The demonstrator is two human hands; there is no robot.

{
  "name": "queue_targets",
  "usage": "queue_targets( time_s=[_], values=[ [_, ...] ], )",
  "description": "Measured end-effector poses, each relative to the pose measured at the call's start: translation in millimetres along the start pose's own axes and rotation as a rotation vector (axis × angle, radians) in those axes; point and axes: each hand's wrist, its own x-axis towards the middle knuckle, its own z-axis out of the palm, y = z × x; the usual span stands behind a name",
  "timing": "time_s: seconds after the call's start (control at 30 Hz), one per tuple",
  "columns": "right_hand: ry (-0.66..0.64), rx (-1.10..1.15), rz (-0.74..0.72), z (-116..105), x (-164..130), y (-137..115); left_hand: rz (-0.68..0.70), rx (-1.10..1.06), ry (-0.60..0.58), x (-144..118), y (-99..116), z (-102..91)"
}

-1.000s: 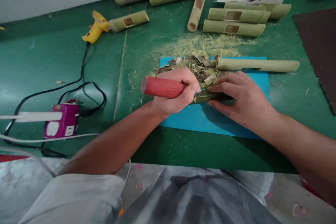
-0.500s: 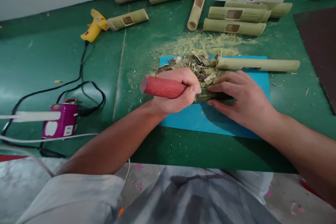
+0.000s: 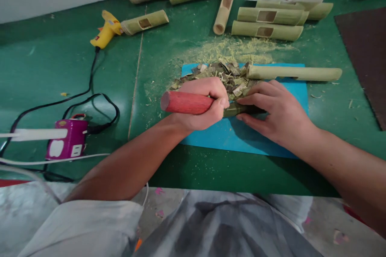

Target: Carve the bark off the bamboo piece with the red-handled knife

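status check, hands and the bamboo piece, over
Left hand gripping red-handled tool. Right hand pinning bamboo piece on blue mat. Chip pile just behind.

Head-worn camera looks forward and down, close over the green table [image 3: 60, 68].

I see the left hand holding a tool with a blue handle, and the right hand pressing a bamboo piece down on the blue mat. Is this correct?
Not quite. In the head view the handle gripped by the left hand is red, not blue. The rest holds: the right hand presses the bamboo piece on the blue mat.
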Motion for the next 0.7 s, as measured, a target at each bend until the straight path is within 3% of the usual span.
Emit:
queue_targets(
  time_s=[0.13,0.37,0.57,0.7],
  values=[
    [-0.002,0.005,0.006,0.2,-0.9,0.0,-0.001,0.035,-0.038,0.4,2.5,-1.7],
    [0.011,0.004,-0.003,1.9,-1.9,1.2,0.023,0.061,0.002,-4.6,-2.3,-2.3],
    [0.013,0.001,0.011,1.8,-1.2,0.4,0.043,-0.066,0.143,-8.2,-9.6,2.9],
    [0.005,-0.017,0.018,0.2,-0.4,-1.6,0.020,-0.056,0.097,-6.0,-9.5,3.1]
  ],
)
